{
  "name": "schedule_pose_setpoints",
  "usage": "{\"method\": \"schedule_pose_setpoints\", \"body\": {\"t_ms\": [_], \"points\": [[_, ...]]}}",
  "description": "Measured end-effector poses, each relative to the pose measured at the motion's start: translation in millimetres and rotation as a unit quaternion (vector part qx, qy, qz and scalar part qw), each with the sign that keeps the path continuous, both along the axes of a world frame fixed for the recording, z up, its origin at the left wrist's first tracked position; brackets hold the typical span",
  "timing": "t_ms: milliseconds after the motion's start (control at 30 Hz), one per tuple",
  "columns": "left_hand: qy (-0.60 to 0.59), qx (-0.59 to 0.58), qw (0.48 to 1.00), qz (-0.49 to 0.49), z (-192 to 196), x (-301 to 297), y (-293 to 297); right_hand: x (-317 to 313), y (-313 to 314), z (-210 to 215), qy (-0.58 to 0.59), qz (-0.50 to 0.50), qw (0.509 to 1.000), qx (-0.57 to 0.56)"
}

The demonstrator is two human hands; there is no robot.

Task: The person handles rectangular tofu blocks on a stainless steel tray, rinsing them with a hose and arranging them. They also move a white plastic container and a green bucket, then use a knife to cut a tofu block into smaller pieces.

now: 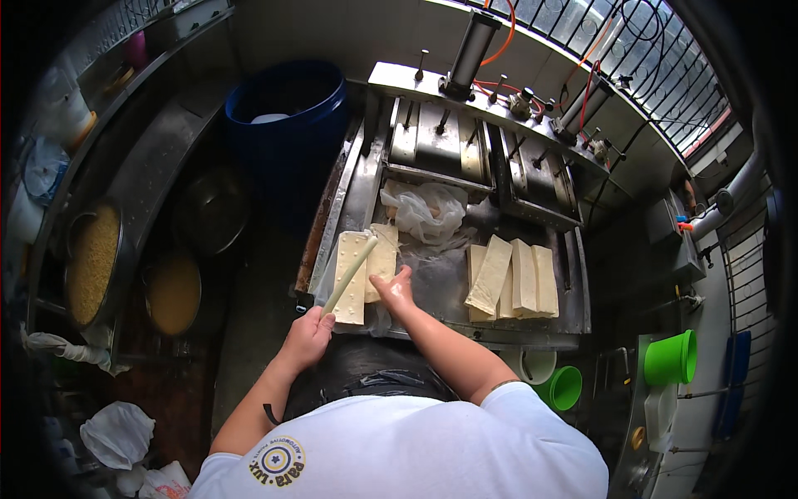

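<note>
My left hand (pixel 308 337) is wrapped round the lower end of a long, narrow, pale green stick (pixel 351 272). The stick slants up and to the right over a pale slab of what looks like tofu (pixel 350 311). A second slab (pixel 383 259) lies against the first on its right. Beside that one, my right hand (pixel 395 289) has its thumb and fingers apart, the fingertips at the slab's right edge. Further right on the metal table (pixel 440 293), several more pale slabs (pixel 514 279) lean together in a row.
Crumpled clear plastic (pixel 426 210) lies behind the slabs. Metal press boxes (pixel 440 145) with cylinders (pixel 474 51) stand at the back. On the left are a blue barrel (pixel 287 108) and a basin of yellowish grains (pixel 94 264). Green buckets (pixel 670 358) sit to the right.
</note>
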State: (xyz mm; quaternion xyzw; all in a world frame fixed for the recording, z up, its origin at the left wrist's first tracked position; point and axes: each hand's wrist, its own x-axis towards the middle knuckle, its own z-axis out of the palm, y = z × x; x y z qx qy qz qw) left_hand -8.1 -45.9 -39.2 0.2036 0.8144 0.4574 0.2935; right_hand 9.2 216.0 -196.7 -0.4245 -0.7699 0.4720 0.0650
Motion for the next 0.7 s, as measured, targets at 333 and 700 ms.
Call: {"method": "schedule_pose_setpoints", "body": {"t_ms": [333, 700], "points": [[0.011, 0.018, 0.998, -0.056, -15, -3, -5, 35, 52, 46, 0.134, 0.032, 0.955, -0.264], [-0.035, -0.019, 0.994, -0.101, -14, -3, -5, 131, 48, 97, -0.079, 0.212, 0.928, 0.298]]}}
